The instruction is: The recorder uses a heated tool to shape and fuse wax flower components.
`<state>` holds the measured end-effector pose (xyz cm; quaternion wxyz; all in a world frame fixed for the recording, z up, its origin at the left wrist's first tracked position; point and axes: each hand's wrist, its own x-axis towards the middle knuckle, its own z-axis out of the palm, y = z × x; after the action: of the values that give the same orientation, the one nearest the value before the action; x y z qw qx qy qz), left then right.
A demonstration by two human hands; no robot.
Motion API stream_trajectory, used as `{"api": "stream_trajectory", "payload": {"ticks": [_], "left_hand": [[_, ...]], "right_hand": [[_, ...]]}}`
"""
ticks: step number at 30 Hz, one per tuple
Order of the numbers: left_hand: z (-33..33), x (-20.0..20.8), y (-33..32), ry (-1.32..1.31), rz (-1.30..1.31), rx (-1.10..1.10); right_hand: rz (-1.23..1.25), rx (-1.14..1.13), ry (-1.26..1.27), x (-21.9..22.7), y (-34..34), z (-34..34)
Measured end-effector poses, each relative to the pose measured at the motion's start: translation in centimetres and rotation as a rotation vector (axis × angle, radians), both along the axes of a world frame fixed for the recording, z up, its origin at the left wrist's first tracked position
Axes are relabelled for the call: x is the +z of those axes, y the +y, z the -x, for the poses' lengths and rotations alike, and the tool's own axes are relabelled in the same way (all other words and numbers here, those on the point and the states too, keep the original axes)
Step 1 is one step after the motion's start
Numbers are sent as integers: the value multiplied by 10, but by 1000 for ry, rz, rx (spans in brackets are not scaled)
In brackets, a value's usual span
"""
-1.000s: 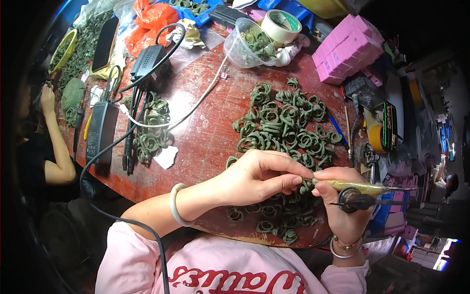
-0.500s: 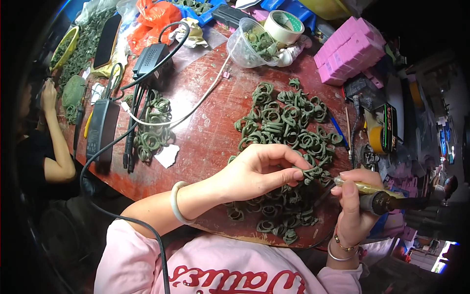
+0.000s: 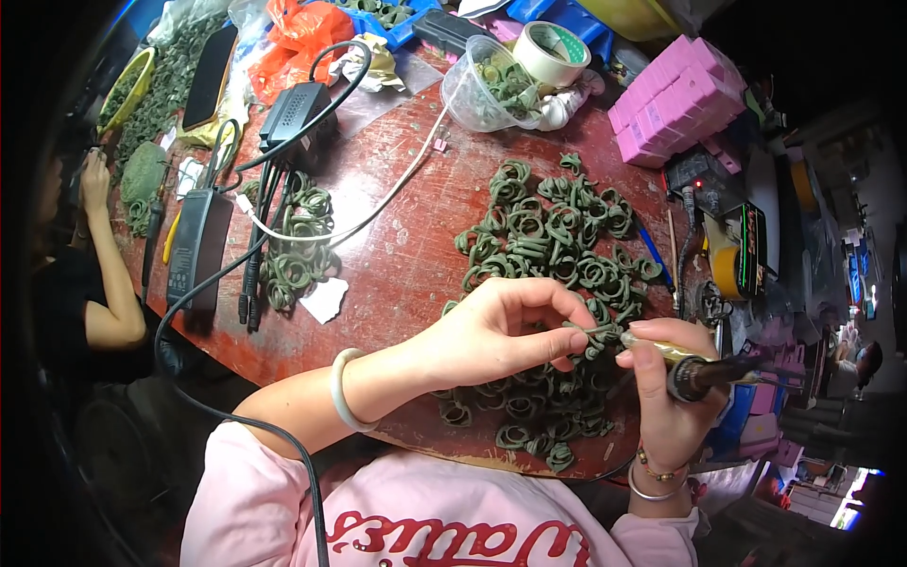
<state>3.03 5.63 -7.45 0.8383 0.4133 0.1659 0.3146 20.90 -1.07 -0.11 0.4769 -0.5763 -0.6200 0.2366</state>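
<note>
My left hand (image 3: 515, 326) is closed in a pinch on a small dark green ring (image 3: 605, 333), held over the heap. In my right hand (image 3: 671, 397) is a pen-like tool (image 3: 666, 350) wrapped in yellowish film, with a black part (image 3: 709, 376) at its back end. The tool's tip points left and lies close to the ring; whether they touch is too small to tell. Under and around both hands spreads a pile of green rings (image 3: 529, 227).
On the red table (image 3: 397, 274) lie a smaller ring heap (image 3: 293, 274), black power adapters (image 3: 196, 246) and a white cable (image 3: 378, 210). Farther back are a clear tub (image 3: 472, 99), a tape roll (image 3: 551, 52) and pink blocks (image 3: 675, 99). Another person's arm (image 3: 111, 255) is at left.
My right hand has moved left with the pen-like tool, bringing its tip closer to the ring. My left hand has hardly moved and still pinches the ring.
</note>
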Motion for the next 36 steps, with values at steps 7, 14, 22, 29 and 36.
{"api": "stream_trajectory", "payload": {"ticks": [7,14,22,29,36], "left_hand": [[-4,-1,-1,81,-255,91],[-1,0,1,79,-199,67],[0,4,1,102,-184,82],[-1,1,1,90,-260,91],[1,-1,4,64,-263,37]], "right_hand": [[23,47,8,1,-2,-3],[35,33,-11,4,-1,-4],[62,93,-47,1,3,-1],[-17,150,-109,-5,2,-8],[0,112,-138,-3,0,-7]]}}
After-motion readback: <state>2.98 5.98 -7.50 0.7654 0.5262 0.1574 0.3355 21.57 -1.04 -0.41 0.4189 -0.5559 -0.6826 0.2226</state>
